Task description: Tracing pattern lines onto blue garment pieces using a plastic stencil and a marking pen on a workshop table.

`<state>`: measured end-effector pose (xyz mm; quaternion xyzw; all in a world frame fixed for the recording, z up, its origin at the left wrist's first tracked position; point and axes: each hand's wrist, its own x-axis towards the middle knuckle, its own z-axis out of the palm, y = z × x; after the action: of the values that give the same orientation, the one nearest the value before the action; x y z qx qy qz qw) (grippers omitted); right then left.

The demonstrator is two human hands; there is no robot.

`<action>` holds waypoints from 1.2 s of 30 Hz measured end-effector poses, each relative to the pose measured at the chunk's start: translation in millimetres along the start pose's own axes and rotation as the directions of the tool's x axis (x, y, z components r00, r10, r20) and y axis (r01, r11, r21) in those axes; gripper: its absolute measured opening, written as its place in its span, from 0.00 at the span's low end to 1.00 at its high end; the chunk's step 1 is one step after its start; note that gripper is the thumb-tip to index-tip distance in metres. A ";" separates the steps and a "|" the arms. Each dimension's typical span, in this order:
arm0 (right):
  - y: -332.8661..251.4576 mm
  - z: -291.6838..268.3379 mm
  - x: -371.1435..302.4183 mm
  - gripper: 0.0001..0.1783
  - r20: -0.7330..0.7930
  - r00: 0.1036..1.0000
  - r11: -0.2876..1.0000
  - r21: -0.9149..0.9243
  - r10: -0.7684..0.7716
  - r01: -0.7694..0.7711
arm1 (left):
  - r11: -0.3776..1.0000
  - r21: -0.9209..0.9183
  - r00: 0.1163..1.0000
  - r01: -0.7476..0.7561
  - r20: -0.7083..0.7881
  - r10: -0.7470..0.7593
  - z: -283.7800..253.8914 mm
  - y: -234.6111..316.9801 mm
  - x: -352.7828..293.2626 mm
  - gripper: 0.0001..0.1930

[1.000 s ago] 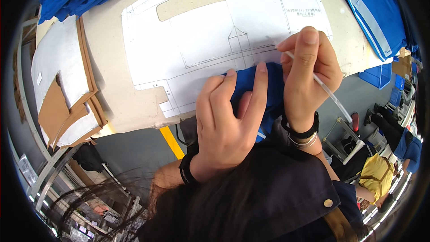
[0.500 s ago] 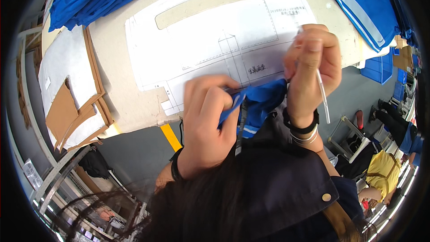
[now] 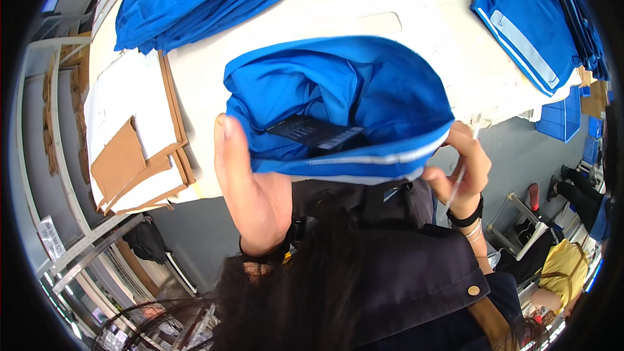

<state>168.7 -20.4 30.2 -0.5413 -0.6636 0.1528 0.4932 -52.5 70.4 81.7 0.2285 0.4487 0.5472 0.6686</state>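
Observation:
A blue garment [image 3: 390, 84] is spread into a wide open loop above the table, with a pale strip along its near edge. Inside it lies a black label [image 3: 312, 131] with white print. My left hand [image 3: 250, 182] holds its left side, thumb upright outside the rim; the other fingers are hidden by the fabric. At the right corner, my right hand [image 3: 465, 169] grips the edge between thumb and fingers. A thin white pen-like stick [image 3: 460, 182] also sits in that hand, slightly blurred.
Folded blue garments [image 3: 208, 6] are stacked at the far left, and more blue garments [image 3: 526, 32] at the far right. Brown cardboard pieces [image 3: 120, 156] lie on the table's left end. A blue crate [image 3: 560, 117] stands beyond the right edge; a person in yellow [image 3: 563, 266] is lower right.
The blue garment, bunched between my hands before, is now raised and opened wide, covering much of the paper pattern. My left hand moved left; my right hand came down to the fabric's edge.

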 end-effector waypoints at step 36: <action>-40.3 -76.9 81.3 0.10 -0.308 0.912 0.961 0.148 0.270 -0.235 | 0.431 0.588 0.706 -0.684 0.684 0.186 -6.6 90.7 -27.5 0.25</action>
<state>214.8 10.0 135.6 -0.6128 -0.4883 0.1595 0.6005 -105.9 70.3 160.4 0.7600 0.3675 0.3522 0.4040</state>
